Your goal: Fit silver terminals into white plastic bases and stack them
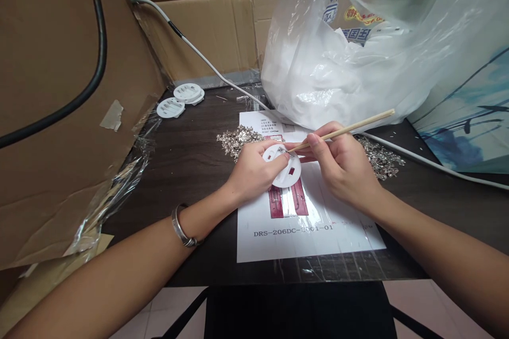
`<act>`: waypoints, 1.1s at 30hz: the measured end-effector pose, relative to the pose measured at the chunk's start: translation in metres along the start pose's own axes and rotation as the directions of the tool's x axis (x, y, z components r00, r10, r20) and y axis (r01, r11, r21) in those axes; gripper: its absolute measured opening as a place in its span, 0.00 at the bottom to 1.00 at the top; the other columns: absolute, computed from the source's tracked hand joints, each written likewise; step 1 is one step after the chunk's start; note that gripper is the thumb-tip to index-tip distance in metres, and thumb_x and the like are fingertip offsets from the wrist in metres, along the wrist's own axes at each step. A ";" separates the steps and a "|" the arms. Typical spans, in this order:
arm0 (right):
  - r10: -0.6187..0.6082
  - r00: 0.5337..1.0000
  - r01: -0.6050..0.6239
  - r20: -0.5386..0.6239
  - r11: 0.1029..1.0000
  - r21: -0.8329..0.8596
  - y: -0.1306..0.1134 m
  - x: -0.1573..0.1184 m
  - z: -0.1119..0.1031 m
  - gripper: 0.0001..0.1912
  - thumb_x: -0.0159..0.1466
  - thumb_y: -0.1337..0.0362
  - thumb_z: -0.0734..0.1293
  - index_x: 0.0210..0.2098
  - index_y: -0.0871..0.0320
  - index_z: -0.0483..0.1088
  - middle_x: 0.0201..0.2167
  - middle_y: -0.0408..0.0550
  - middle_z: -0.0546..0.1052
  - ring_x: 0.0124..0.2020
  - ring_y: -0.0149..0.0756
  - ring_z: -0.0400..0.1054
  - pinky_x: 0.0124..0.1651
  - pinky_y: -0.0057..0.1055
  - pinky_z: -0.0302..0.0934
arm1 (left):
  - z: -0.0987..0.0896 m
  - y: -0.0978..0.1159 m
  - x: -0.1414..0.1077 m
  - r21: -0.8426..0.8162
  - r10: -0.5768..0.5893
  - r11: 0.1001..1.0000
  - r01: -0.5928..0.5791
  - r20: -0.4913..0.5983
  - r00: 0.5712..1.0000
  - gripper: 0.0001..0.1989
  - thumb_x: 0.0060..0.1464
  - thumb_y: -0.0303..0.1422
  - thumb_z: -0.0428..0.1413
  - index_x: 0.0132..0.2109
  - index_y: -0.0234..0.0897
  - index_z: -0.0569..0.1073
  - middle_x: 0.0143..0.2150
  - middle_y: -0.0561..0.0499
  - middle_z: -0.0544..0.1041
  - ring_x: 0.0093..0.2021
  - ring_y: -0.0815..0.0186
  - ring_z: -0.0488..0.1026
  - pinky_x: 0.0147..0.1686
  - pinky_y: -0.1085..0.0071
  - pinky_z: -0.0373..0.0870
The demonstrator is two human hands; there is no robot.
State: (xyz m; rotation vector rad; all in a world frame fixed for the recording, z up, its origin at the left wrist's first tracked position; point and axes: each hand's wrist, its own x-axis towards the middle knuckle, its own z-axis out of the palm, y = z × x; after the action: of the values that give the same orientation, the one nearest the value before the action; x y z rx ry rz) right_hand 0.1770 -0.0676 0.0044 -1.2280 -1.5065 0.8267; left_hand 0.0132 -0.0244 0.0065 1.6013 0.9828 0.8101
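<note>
A round white plastic disc (281, 174) with slots is held by my left hand (256, 168), its thumb lying on the disc's face. My right hand (344, 164) grips a thin wooden stick (353, 126), whose lower tip touches the disc near my left thumb. Both hands are over a printed white sheet (310, 241). Small metal parts (240, 140) lie in a pile just behind my left hand, and another pile of small metal parts (382, 158) is beside my right hand. Whether a small part sits under the stick's tip is too small to tell.
Several white discs (170, 108) are at the back left of the dark table (178, 164). A large plastic bag (342, 74) with white contents stands at the back right. A white cable (207, 58) crosses behind the hands, and a black cable (101, 37) hangs at left. Cardboard (202, 26) walls the back.
</note>
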 end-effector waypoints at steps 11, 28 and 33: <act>-0.050 0.999 0.048 -0.009 0.985 -0.168 0.002 0.003 0.000 0.14 0.69 0.55 0.59 0.35 0.59 0.66 0.33 0.50 0.77 0.29 0.35 0.73 0.32 0.34 0.70 | 0.001 -0.002 0.001 0.018 0.004 1.000 -0.004 -0.015 1.000 0.13 0.51 0.31 0.57 0.43 0.33 0.79 0.35 0.46 0.80 0.35 0.65 0.75 0.36 0.71 0.70; 0.014 1.000 -0.012 -0.016 0.992 0.125 0.005 0.002 -0.002 0.13 0.69 0.52 0.60 0.37 0.56 0.60 0.34 0.50 0.78 0.38 0.39 0.76 0.42 0.40 0.73 | 0.000 0.000 -0.001 -0.040 -0.021 0.999 0.020 -0.019 1.000 0.11 0.50 0.30 0.56 0.39 0.32 0.79 0.32 0.47 0.78 0.29 0.68 0.72 0.29 0.72 0.68; 0.043 0.999 -0.041 -0.019 0.994 0.097 0.008 0.000 -0.003 0.15 0.69 0.50 0.60 0.36 0.55 0.59 0.34 0.49 0.78 0.42 0.42 0.75 0.44 0.44 0.73 | 0.000 0.000 -0.001 -0.048 -0.031 0.998 0.031 -0.007 0.999 0.13 0.50 0.30 0.55 0.41 0.32 0.80 0.33 0.47 0.79 0.30 0.67 0.72 0.30 0.72 0.68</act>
State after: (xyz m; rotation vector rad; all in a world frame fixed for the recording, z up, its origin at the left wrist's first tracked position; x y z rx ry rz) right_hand 0.1818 -0.0654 -0.0019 -1.1970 -1.4120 0.9010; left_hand 0.0128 -0.0249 0.0067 1.5396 0.9846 0.8133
